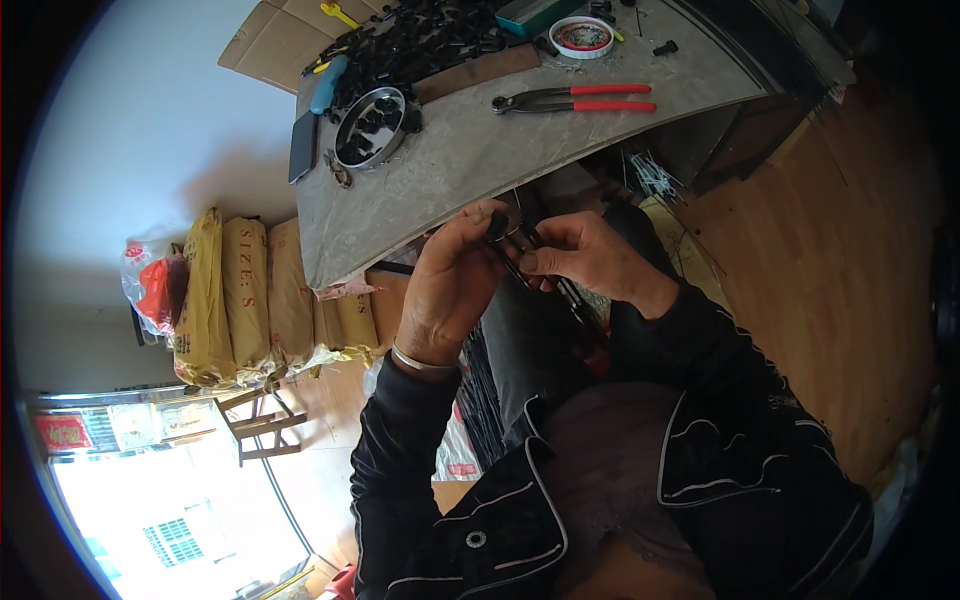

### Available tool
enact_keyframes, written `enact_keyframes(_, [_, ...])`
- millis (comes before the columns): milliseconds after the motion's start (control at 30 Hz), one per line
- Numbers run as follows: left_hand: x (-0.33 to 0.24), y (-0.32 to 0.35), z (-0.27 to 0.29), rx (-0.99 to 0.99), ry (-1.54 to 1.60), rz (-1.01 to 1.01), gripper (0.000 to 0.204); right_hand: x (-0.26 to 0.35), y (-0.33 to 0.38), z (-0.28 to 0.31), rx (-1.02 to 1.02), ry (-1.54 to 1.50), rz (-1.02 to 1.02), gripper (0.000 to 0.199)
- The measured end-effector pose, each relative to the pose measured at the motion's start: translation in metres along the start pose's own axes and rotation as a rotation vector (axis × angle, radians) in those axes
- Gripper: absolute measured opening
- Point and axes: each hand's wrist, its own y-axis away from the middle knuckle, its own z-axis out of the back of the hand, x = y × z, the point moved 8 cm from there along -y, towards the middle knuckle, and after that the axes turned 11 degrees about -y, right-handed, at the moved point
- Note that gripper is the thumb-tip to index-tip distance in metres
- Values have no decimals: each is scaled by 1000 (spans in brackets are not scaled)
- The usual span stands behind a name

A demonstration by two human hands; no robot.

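Observation:
Just below the table's near edge, both my hands work together on a slim assembly of dark rods (570, 292) with a small black piece (498, 226) at its upper end. My left hand (448, 270), palm turned inward, holds the black piece between thumb and fingers. My right hand (603, 262) pinches the thin rods a little lower, its thumb pressed against the fingers. The rods slant down toward my lap. How the piece and rods join is partly hidden by my fingers.
On the table (450, 160) lie red-handled pincers (610, 106), a round metal tin (377, 160) with black parts, a white dish (556, 45), a heap of black parts (430, 50) and a blue-handled tool (328, 85). Sacks (245, 290) and a wooden stool (270, 426) stand leftward.

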Motion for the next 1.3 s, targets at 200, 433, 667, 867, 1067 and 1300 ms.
enact_keyframes(200, [-2, -3, -3, -103, -101, -13, 27, 6, 3, 2, -31, -6, 2, 19])
enact_keyframes(433, [-16, 0, -8, -213, -403, -141, 27, 4, 4, 9, -129, 8, 32, 18])
enact_keyframes(667, [-20, 9, -15, -265, -623, -312, 26, 7, 5, 7, -136, -58, 93, 17])
enact_keyframes(867, [-20, 8, -4, -236, -577, -303, 27, 19, 12, 8, -157, -5, 181, 16])
enact_keyframes(1067, [-19, 10, -14, -231, -584, -340, 31, 35, 25, -2, -271, 341, 389, 18])
enact_keyframes(1300, [-17, 11, -12, -156, -553, -357, 32, 29, 18, 0, -103, 264, 185, 19])
